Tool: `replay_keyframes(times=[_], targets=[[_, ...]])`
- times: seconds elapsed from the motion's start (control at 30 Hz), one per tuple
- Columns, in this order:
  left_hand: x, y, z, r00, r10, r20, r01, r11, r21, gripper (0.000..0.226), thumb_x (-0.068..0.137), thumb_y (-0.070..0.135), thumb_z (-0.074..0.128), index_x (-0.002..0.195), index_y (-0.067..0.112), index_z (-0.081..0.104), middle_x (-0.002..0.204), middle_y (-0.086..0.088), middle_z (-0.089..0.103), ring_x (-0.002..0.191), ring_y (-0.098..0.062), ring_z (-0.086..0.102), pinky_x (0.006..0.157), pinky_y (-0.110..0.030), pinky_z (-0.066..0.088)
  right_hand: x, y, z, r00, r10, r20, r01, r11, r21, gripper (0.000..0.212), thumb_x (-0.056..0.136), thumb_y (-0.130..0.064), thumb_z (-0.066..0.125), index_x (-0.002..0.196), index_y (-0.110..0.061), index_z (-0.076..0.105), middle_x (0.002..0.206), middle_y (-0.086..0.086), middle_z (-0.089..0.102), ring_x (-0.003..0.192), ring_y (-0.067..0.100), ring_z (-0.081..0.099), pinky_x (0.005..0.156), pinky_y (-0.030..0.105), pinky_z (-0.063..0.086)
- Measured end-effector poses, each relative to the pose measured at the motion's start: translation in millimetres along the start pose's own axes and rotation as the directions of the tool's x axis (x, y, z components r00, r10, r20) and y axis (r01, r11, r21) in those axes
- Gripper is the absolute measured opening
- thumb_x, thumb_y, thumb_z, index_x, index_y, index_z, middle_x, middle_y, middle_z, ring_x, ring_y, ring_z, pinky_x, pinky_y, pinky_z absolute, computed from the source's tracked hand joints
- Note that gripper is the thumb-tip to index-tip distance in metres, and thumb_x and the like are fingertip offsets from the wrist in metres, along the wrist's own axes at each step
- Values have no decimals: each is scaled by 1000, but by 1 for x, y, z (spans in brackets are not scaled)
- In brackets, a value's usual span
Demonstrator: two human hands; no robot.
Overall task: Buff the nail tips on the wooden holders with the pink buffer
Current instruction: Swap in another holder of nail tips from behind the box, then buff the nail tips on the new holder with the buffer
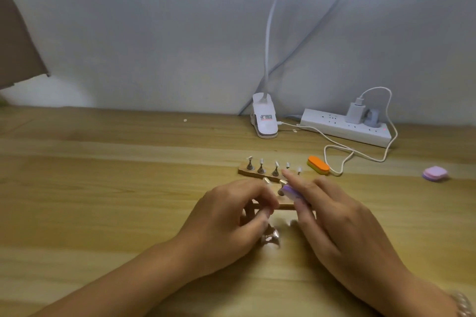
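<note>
Two wooden holders lie on the table. The far holder (pixel 253 173) carries several nail tips on small metal stands. The near holder (pixel 285 205) is mostly hidden behind my hands. My right hand (pixel 332 216) grips the pink buffer (pixel 290 192) and presses its end against a nail tip (pixel 282 183) on the near holder. My left hand (pixel 231 216) pinches a metal stand on that holder; a tip (pixel 265 180) shows above its fingers. A loose metal stand (pixel 271 235) lies under my left hand.
An orange buffer block (pixel 318 165) lies right of the far holder. A pink pad (pixel 435 173) sits far right. A white clip lamp (pixel 264 118), a power strip (pixel 345 127) and a looping white cable (pixel 342 159) occupy the back of the wooden table (pixel 103 188).
</note>
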State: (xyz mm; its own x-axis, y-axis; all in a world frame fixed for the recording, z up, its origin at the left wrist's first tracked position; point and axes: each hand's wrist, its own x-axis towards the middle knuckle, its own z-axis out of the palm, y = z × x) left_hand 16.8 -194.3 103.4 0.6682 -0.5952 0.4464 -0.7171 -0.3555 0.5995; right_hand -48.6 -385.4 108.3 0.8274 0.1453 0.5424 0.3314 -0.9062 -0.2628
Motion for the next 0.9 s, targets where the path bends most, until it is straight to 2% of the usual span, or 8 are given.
replay_keyframes(times=[0.13,0.23,0.33,0.4,0.47,0.57,0.73,0.9], targets=[[-6,-1,-13,990,19,142,-35,993,114,16,80,42,59,95,37,62,93,18,58,78,-8,58,66,-29,50,-1,5,0,1000,8,25,-9,999,50,50,97,-36,41,147,-38,40,102,-18,48,83,4,55,65,31,50],[-11,-1,-12,983,48,177,-89,968,233,20,81,52,62,95,39,56,91,23,51,81,6,51,67,-21,46,0,4,0,1000,-20,23,19,998,57,49,98,-29,46,146,-36,43,109,-14,50,84,4,57,62,31,51],[-12,2,-7,984,83,155,-122,958,260,13,89,45,60,94,34,56,89,22,48,77,9,45,63,-18,38,-1,5,0,999,-54,5,52,990,132,39,99,-26,48,137,-35,54,113,-11,53,83,7,61,61,34,53],[-10,1,-6,990,60,127,-83,979,186,8,94,40,58,96,32,56,91,21,56,75,5,51,63,-20,40,0,5,0,998,-54,-35,58,988,140,36,95,-28,54,130,-34,60,105,-15,54,75,3,58,59,29,52],[-9,0,-5,993,-6,114,11,999,-42,3,99,29,56,98,26,57,91,20,68,75,3,61,64,-20,44,0,3,-2,995,-32,-92,46,987,157,39,90,-32,60,128,-32,64,96,-16,55,64,3,54,56,27,50],[-7,-2,-4,986,-117,121,149,939,-309,6,102,16,52,102,17,58,97,8,75,78,-3,68,70,-21,52,0,-2,-3,995,-36,-98,50,987,152,46,89,-33,60,135,-29,58,95,-14,55,58,4,51,56,23,47],[-5,-7,-5,988,-125,92,145,954,-263,13,103,17,51,104,21,64,81,11,69,71,-7,66,65,-26,51,-3,-7,4,996,-94,5,92,987,132,47,97,-35,51,142,-24,51,103,-11,54,73,-4,47,64,21,46],[-2,-8,-6,991,-108,75,125,948,-293,14,102,19,54,105,14,67,89,12,69,61,-11,61,62,-24,48,-2,-2,4,999,2,-35,13,909,417,37,84,-31,67,121,-31,61,106,-13,58,81,12,62,57,19,51]])
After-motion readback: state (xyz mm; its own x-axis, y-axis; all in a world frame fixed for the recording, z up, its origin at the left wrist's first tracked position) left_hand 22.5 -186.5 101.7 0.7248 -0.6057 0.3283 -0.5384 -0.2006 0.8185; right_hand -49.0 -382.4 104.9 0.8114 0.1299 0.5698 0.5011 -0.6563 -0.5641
